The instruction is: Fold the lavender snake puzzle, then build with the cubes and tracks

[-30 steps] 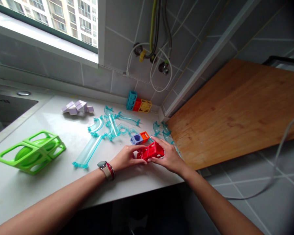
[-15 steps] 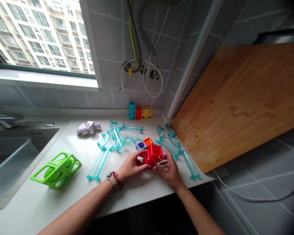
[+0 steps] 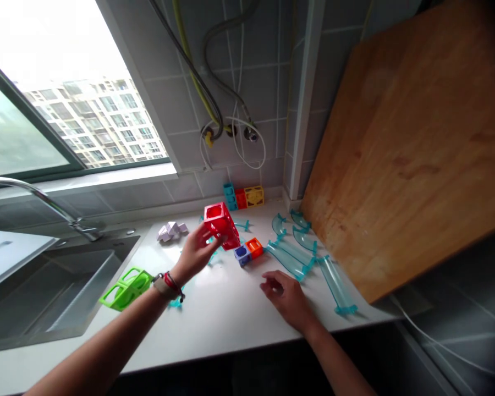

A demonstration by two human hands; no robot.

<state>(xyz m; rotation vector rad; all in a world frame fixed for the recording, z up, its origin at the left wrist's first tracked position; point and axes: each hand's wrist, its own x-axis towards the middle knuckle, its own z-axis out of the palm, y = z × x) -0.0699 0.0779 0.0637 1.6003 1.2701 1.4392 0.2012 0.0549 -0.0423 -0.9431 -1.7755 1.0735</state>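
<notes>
My left hand (image 3: 195, 254) grips a red openwork block (image 3: 221, 224), which looks like joined hollow cubes, raised over the counter. My right hand (image 3: 286, 297) is loosely curled with nothing in it, low over the counter, thumb and index finger a little apart. Between the hands and the wall lie a blue cube block (image 3: 242, 254) and an orange cube block (image 3: 254, 247), side by side and touching. Clear teal track pieces (image 3: 291, 258) lie to the right of them. More teal pieces are partly hidden behind my left hand and arm.
Against the back wall stand teal (image 3: 230, 197), red (image 3: 241, 198) and yellow blocks (image 3: 254, 196). A white faceted piece (image 3: 172, 231) and a green frame block (image 3: 127, 289) lie left, near the sink (image 3: 86, 324). A wooden board (image 3: 412, 154) leans at the right.
My left hand has lifted the red block up and to the left. My right hand has come away from it. The view has turned left and tilted, showing more of the sink and tap.
</notes>
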